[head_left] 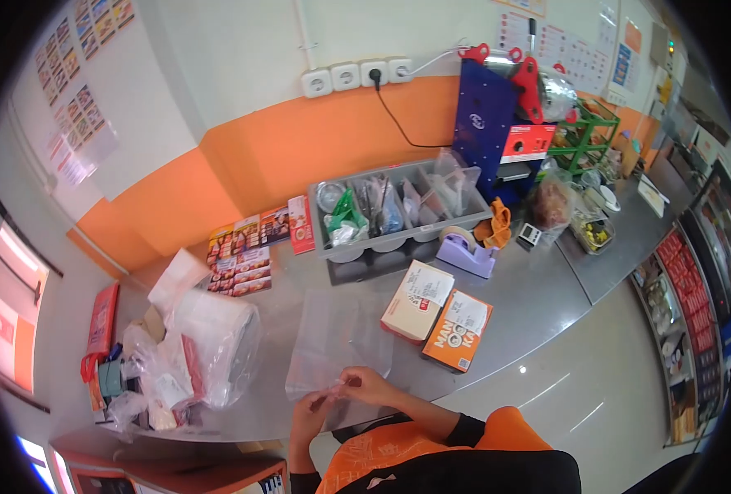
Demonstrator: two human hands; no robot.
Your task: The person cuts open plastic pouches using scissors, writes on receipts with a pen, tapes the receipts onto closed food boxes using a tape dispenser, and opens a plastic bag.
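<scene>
A clear plastic bag (337, 333) lies on the metal counter, its near edge between my two hands. My left hand (309, 414) pinches that edge at the counter's front. Close beside it, my right hand (365, 385) also has its fingers closed on the bag. To the right of the bag sit a white and red box (417, 301) and an orange box (458, 331), each with a white label on top. Left of the bag is a stack of white bags in clear wrapping (216, 337).
Behind the bag stands a grey divided tray (357, 244) of packets, with a purple tape dispenser (467, 253) near it. A blue machine (485, 132) stands farther back. Printed menus (242, 255) lie by the wall. At left are a red case (102, 325) and crumpled plastic.
</scene>
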